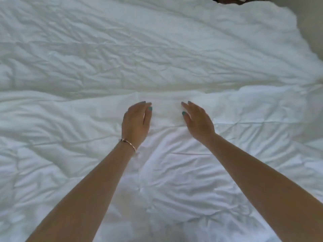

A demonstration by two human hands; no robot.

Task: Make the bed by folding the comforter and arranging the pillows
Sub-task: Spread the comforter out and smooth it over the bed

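my left hand (136, 119) and right hand (197, 119) reach forward, fingers loose, holding nothing, over the white comforter (174, 172) beneath them.

A: Comforter (174, 55) runs off the left, bottom and right edges; full extent not readable. Fold line across the middle hides whatever lies beneath the near layer.

B: Top edge, centre-right: a dark brown patch (232, 0), cropped. Cannot identify it.

A: Left hand (135, 122) — palm faces down, underside hidden. Contact with the fabric not determinable.

B: Right hand (198, 120), same. Fingers blurred, only some nails distinct. Both forearms cut off at the bottom edge.

A: Bracelet (130, 144) on the left wrist: only the upper arc shows, the rest is behind the wrist.

B: Grey strip (312, 23), upper right corner, soft focus. Floor or wall, cannot tell.
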